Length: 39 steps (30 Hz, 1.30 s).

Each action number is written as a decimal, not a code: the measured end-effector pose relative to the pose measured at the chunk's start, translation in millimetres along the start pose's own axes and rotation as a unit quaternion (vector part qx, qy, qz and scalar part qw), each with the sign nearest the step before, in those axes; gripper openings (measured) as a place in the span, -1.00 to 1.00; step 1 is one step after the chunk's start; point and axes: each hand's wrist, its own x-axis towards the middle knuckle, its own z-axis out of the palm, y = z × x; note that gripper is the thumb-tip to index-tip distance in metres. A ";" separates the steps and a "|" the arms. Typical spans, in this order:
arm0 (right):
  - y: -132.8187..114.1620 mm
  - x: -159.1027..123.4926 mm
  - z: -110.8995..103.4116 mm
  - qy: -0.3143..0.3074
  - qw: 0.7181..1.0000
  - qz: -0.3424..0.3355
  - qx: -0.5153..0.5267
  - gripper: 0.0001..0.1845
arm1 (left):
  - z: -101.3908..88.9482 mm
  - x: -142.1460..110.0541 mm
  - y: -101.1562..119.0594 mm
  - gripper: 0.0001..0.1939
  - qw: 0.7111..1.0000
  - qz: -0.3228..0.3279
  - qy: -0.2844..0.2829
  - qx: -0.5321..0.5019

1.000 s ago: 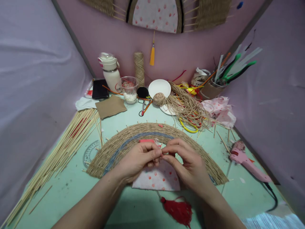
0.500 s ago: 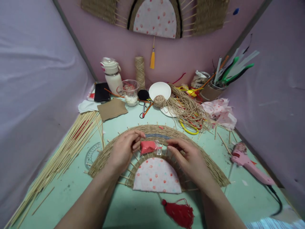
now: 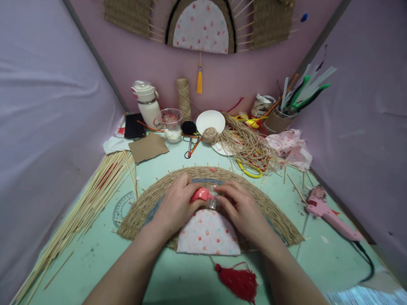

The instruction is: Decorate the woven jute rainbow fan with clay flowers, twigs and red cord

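Between my hands is a small clear plastic packet of coral-pink stuff that looks like modelling clay (image 3: 200, 194). My left hand (image 3: 178, 199) is closed round its pink left end. At the right end, the fingers of my right hand (image 3: 239, 202) pinch the clear wrapper (image 3: 213, 198). Both hands are over a half-round fan of woven twine (image 3: 130, 221) on thin sticks, with a blue band. The fan's centre is a white half-circle of dotted cloth (image 3: 208, 235). Below it lies a red tassel (image 3: 238, 280). A pink bit (image 3: 213, 169) sits on the fan's top edge.
Thin sticks (image 3: 79, 212) and a protractor (image 3: 123, 209) lie left. A pink glue gun (image 3: 330, 218) with a cord lies right. Behind are a bottle (image 3: 149, 108), a plastic cup (image 3: 172, 127), tangled twine (image 3: 246, 142) and a tool can (image 3: 278, 120).
My hands have come together on the clay packet, which lay on the fan between them. The left closed round the pink part, and the right took the wrapper's end.
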 end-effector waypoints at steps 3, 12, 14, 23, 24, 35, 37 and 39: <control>-2.1 0.2 -3.1 0.021 0.999 0.009 0.037 -0.81 | 0.3 -0.6 1.6 -0.77 0.998 0.032 0.038 -0.028; -1.9 2.5 -3.9 0.053 0.941 0.142 0.303 -0.74 | 0.1 -1.0 6.2 -0.78 0.988 0.037 0.086 -0.120; -4.3 2.9 -6.3 0.053 0.927 0.159 0.336 -0.71 | -0.6 -0.7 7.8 -0.78 0.985 0.029 0.083 -0.149; -8.0 0.2 -12.7 0.090 0.951 0.107 0.276 -0.96 | 2.2 -1.3 10.5 -0.79 0.972 -0.048 0.060 -0.223; -7.8 -0.2 -13.4 0.083 0.963 0.091 0.239 -0.93 | 2.6 -1.3 11.1 -0.79 0.971 -0.056 0.056 -0.227; -5.4 -4.0 -18.7 0.013 0.992 0.017 0.121 -0.85 | 0.9 1.0 12.3 -0.79 0.974 -0.069 0.052 -0.209; -5.0 -4.0 -18.0 0.013 0.993 0.019 0.112 -0.86 | 0.7 0.6 12.2 -0.79 0.977 -0.059 0.054 -0.200; -5.8 -3.9 -17.0 0.013 0.994 0.017 0.107 -0.88 | 0.4 0.1 12.8 -0.78 0.978 -0.047 0.056 -0.195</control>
